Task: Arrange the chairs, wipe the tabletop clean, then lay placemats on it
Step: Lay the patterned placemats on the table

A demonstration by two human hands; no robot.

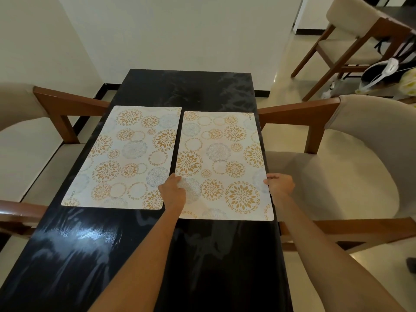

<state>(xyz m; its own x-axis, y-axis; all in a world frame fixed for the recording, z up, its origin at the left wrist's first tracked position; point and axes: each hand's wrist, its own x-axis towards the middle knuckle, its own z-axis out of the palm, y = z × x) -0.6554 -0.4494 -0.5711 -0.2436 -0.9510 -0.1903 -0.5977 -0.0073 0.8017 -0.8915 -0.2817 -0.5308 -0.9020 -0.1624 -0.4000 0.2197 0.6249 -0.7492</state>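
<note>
Two white placemats with orange and grey flower circles lie side by side on the black tabletop [184, 91]. The left placemat [126, 158] lies flat, untouched. My left hand [172, 192] pinches the left edge of the right placemat [222, 165], near its front corner. My right hand [280, 183] grips the same mat's right edge, at the table's right side. Damp streaks show on the dark top near me.
A beige chair with wooden arms [351, 154] stands at the table's right side, another [33, 136] at the left. A third chair [351, 34] stands apart at the back right, with a dark bag and white items [387, 73] on the floor beside it.
</note>
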